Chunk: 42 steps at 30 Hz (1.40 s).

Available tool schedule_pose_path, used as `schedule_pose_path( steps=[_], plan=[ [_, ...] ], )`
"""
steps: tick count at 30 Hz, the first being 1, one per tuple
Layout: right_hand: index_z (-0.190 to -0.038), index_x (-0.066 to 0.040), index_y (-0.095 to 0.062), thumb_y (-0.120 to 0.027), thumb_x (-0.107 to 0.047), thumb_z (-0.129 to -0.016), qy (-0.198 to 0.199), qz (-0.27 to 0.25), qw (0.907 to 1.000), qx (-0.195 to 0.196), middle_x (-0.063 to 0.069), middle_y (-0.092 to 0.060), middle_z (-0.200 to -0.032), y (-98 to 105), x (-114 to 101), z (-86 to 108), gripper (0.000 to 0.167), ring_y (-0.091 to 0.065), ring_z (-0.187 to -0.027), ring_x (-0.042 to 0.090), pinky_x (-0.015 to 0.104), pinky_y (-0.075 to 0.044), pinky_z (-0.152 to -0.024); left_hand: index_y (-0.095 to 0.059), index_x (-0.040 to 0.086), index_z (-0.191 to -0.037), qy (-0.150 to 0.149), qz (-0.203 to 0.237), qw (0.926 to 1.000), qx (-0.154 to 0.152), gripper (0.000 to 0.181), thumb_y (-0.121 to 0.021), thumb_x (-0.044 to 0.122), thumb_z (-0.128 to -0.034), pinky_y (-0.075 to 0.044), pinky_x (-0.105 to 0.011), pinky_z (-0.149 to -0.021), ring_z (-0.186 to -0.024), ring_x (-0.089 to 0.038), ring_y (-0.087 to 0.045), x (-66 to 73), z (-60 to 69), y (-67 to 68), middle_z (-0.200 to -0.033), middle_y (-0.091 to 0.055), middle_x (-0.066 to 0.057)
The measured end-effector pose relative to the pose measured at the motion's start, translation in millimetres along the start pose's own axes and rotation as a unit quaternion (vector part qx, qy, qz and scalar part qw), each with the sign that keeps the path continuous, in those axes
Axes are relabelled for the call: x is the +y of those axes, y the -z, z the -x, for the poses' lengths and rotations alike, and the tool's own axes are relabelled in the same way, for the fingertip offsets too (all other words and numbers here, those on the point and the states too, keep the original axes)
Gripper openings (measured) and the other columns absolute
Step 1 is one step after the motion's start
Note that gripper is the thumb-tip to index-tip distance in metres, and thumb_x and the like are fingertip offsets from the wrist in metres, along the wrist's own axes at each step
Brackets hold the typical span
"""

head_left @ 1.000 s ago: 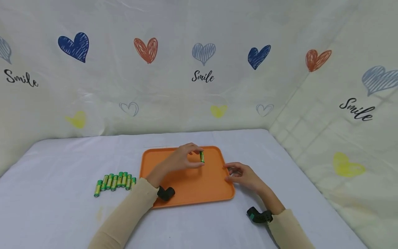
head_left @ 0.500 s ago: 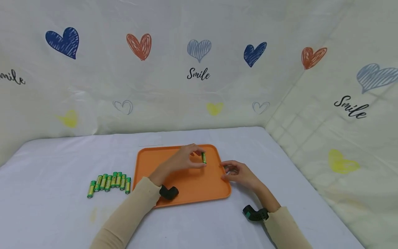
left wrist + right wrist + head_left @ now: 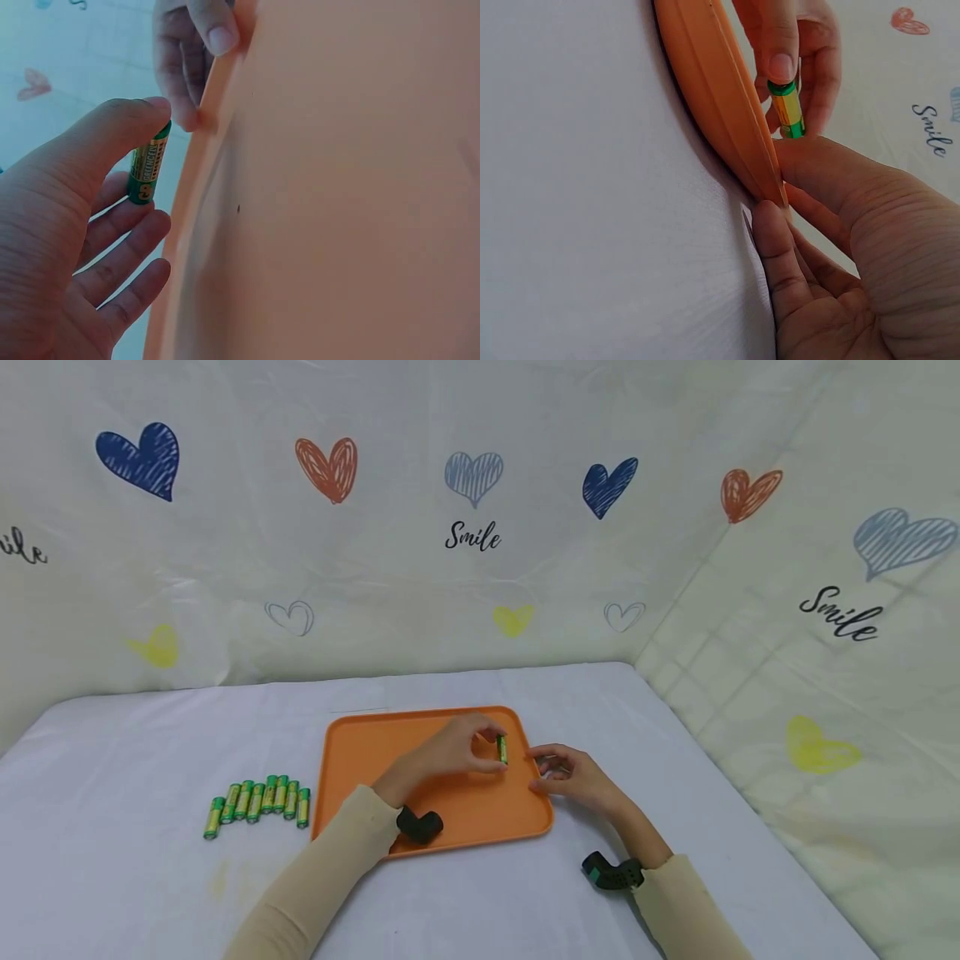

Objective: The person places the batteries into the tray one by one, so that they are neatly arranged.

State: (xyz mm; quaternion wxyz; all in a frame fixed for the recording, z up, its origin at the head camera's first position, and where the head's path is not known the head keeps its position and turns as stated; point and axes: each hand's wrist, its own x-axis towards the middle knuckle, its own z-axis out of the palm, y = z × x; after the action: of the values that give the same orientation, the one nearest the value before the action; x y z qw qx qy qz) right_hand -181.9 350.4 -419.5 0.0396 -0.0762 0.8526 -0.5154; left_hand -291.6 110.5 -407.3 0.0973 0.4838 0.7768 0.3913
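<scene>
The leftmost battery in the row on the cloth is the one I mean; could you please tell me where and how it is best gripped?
The leftmost battery is probably best pinched by its two ends, coming from above. It appears to lie on its side on the cloth, with the next battery close on its right, while both ends look free.

Held battery [image 3: 148, 169]: smooth, glossy printed wrap, with a metallic sheen on its gold part.
Row of batteries [image 3: 257, 803]: similar wraps, smooth and somewhat shiny.
Tray [image 3: 480, 810]: smooth plastic by its look, matt to satin on the base and rim.
Table cover [image 3: 465, 902]: matt white cloth, softly creased.
Backdrop [image 3: 390, 560]: printed sheet, cloth or plastic, cannot tell which; lightly wrinkled, faintly shiny in places.
Sleeves [image 3: 322, 860]: soft matt fabric.
Wrist cameras [image 3: 420, 827]: dark, matt, plastic-looking casings.
</scene>
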Motion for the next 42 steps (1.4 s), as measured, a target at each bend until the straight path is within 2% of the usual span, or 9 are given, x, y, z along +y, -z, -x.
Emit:
schedule_pose_path(
  steps=[6, 10, 17, 28, 33, 42],
  plan=[
    [-0.129, 0.002, -0.057, -0.076, -0.012, -0.086, 0.001, -0.004, 1.0, 0.002, 0.015, -0.061, -0.109, -1.0, 3.6, 0.1, 0.049, -0.058, -0.091, 0.016, 0.018, -0.05, -0.076, -0.064, 0.008, -0.12, -0.01, -0.003, 0.9999, -0.001, 0.046, -0.08, 0.029, -0.0823, -0.047, -0.028, -0.094, -0.104, -0.014, -0.056, -1.2, -7.1, -7.9, -0.112, -0.062, 0.0],
    [-0.129, 0.001, -0.057, -0.076, -0.013, -0.085, 0.003, -0.003, 1.0, 0.002, 0.015, -0.061, -0.111, -1.7, 4.1, -0.2, 0.049, -0.058, -0.091, 0.016, 0.019, -0.05, -0.076, -0.064, 0.008, -0.119, -0.005, -0.007, 1.0, -0.004, 0.045, -0.08, 0.03, -0.0821, -0.047, -0.026, -0.092, -0.101, -0.012, -0.055, -2.4, -10.9, -13.5, -0.112, -0.062, 0.001],
    [-0.128, -0.001, -0.058, -0.077, -0.014, -0.085, -0.012, -0.005, 0.9999, 0.005, 0.015, -0.061, -0.111, -2.5, 2.5, -0.4, 0.049, -0.057, -0.093, 0.019, 0.018, -0.05, -0.076, -0.064, 0.008, -0.12, -0.002, -0.006, 1.0, -0.006, 0.046, -0.08, 0.031, -0.0826, -0.047, -0.027, -0.094, -0.103, -0.014, -0.056, 0.5, -13.9, -19.5, -0.114, -0.062, -0.002],
    [-0.128, 0.003, -0.055, -0.077, -0.01, -0.085, -0.007, -0.013, 0.9999, 0.004, 0.02, -0.058, -0.116, -1.3, -0.7, 0.3, 0.051, -0.056, -0.096, 0.024, 0.019, -0.048, -0.076, -0.063, 0.008, -0.12, -0.008, -0.012, 0.9999, 0.001, 0.045, -0.079, 0.028, -0.0836, -0.046, -0.029, -0.097, -0.105, -0.014, -0.056, -2.7, -21.0, -27.4, -0.114, -0.061, -0.003],
    [-0.128, 0.003, -0.055, -0.077, -0.01, -0.085, -0.009, -0.014, 0.9998, 0.006, 0.019, -0.058, -0.117, -0.3, 0.6, -0.1, 0.05, -0.056, -0.097, 0.025, 0.018, -0.048, -0.077, -0.062, 0.009, -0.122, 0.008, -0.026, 0.9996, -0.005, 0.046, -0.078, 0.03, -0.0845, -0.045, -0.028, -0.096, -0.105, -0.013, -0.055, -3.4, -25.0, -30.5, -0.116, -0.06, -0.003],
    [-0.128, 0.003, -0.055, -0.077, -0.01, -0.085, -0.005, -0.016, 0.9999, 0.005, 0.019, -0.058, -0.117, -0.5, 2.6, -2.5, 0.05, -0.056, -0.096, 0.022, 0.018, -0.048, -0.076, -0.06, 0.007, -0.119, 0.039, -0.019, 0.9991, 0.0, 0.047, -0.079, 0.03, -0.0833, -0.046, -0.027, -0.093, -0.101, -0.015, -0.053, -2.6, -28.8, -32.9, -0.112, -0.059, -0.004]
  ],
)
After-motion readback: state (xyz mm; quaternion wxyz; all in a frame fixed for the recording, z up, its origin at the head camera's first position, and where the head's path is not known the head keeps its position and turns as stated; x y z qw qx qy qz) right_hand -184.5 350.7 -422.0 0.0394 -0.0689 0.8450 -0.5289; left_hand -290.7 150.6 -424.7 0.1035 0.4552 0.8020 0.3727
